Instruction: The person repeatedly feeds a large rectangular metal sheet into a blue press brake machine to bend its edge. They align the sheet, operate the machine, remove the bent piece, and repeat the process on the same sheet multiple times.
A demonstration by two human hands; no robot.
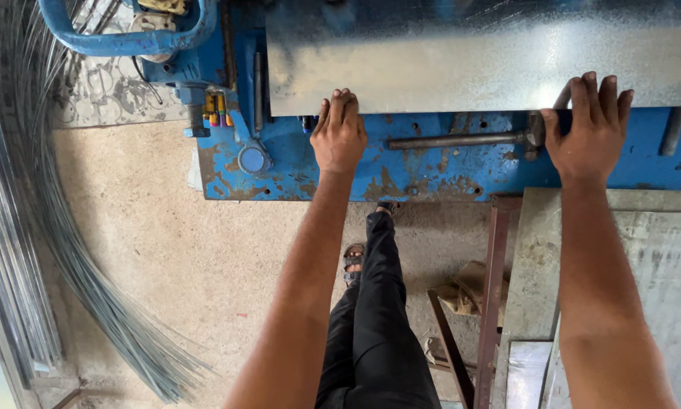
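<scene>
Blue machine (431, 163): hands on metal sheet (477, 60)

metal sheet (477, 57) cut off top, right

Two hands, the left hand (339, 138) and the right hand (589, 129), are pressing one metal sheet (477, 57) lying at twelve o'clock on one blue machine (431, 163).

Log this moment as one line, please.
left hand: flat on metal sheet edge | right hand: on same edge | sheet: on blue machine
</scene>
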